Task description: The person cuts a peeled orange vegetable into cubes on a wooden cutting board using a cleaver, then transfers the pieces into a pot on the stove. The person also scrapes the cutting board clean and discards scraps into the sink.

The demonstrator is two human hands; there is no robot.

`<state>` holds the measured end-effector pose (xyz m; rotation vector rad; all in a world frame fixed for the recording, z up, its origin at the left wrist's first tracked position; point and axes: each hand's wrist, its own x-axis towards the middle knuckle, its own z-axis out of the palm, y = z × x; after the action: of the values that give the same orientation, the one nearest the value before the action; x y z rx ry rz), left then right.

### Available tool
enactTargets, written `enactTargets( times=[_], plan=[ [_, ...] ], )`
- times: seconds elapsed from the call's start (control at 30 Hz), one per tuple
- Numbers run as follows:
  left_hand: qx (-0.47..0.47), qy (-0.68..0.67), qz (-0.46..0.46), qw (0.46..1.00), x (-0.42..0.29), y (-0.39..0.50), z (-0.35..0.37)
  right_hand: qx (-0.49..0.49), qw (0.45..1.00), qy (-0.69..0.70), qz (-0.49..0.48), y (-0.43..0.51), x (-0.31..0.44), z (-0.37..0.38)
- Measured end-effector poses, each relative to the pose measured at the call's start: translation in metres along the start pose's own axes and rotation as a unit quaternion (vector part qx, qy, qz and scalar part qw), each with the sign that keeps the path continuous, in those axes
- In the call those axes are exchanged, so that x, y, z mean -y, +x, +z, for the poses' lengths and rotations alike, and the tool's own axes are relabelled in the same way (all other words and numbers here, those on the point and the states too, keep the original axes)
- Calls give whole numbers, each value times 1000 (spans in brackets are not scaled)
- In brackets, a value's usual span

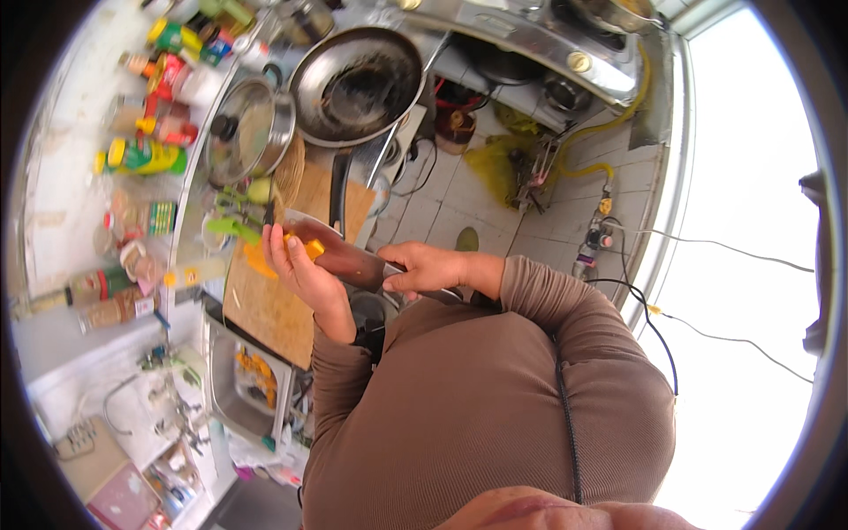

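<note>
My right hand (424,268) grips the handle of a broad kitchen cleaver (344,258), its blade pointing left above the edge of a wooden cutting board (271,315). Cupped by the far end of the blade is my left hand (298,271), thumb and fingers touching orange vegetable pieces (314,249). Whether it grasps them or steadies them against the blade cannot be told. More orange vegetable (260,260) lies on the board, partly hidden beneath my left hand. Green vegetable pieces (235,230) are just beyond my fingertips.
A wok (358,86) stands beyond the board, its black handle (340,189) reaching over it. Beside it is a glass-lidded pot (242,132). Sauce bottles (149,157) line the left ledge. Orange scraps lie in the steel sink (222,391). A stove (530,40) is at the top.
</note>
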<state>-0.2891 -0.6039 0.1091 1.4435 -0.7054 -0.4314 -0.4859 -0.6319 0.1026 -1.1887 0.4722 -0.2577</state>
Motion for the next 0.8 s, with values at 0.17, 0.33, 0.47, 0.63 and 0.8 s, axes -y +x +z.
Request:
enactTargets(
  times=[0.17,0.33,0.47,0.63,0.8],
  plan=[
    [219,92,162,958,-48,14,141,-150,985,18,-85,-69,44,-69],
    [383,104,322,860,-56,1,296,-323,920,130,-178,-122,55,-123],
    [407,91,463,782,-58,-23,403,-418,864,163,-229,-153,64,-160],
    [418,75,519,742,-57,-45,512,-482,801,207,-288,-172,77,-220],
    [412,13,568,713,-56,-46,615,-528,766,198,-309,-181,96,-292]
  ],
)
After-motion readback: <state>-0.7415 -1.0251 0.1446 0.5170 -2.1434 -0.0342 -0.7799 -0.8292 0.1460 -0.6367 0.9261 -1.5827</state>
